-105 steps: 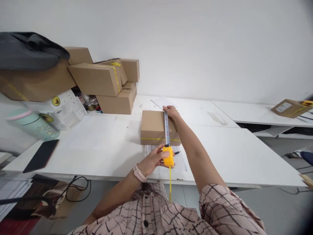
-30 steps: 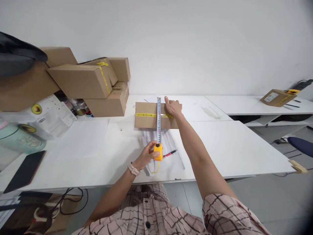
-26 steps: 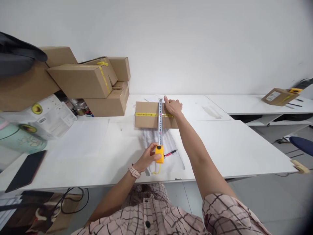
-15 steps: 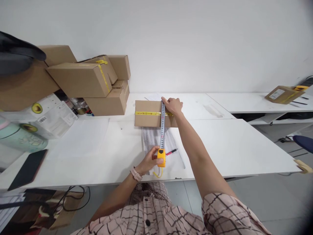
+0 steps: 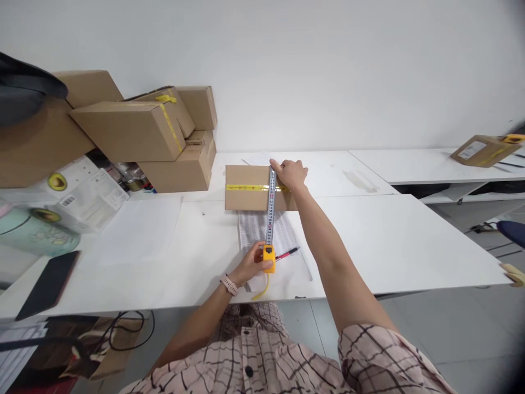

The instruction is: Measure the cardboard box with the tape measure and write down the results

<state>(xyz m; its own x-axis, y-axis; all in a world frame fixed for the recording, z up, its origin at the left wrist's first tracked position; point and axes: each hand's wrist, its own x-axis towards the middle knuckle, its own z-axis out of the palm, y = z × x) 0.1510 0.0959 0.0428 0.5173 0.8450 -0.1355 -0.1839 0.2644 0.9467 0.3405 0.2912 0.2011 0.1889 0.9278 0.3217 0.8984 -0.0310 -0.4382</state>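
Note:
My left hand (image 5: 253,264) is closed around the yellow case of a tape measure (image 5: 268,259) near the table's front. Its blade runs away from me across the top of a small cardboard box (image 5: 246,201) sealed with yellow tape. At the box's far edge, my right hand (image 5: 292,174) presses the blade's end down with the thumb, its other fingers curled over the box's right part. Beneath the blade lie printed sheets (image 5: 250,230), and a red and black pen (image 5: 288,254) rests on them beside the case. A yellow strap hangs from the case.
Stacked cardboard boxes (image 5: 174,175) stand at the back left. A white carton (image 5: 88,191), a mint bottle (image 5: 39,232) and a dark phone (image 5: 48,284) sit at the left. Another taped box (image 5: 478,150) stands far right. Blank paper (image 5: 139,230) lies left of centre.
The tape case has shifted very slightly away from me, and the strap below it has swung left. Both hands keep their hold. The whole view has moved a little.

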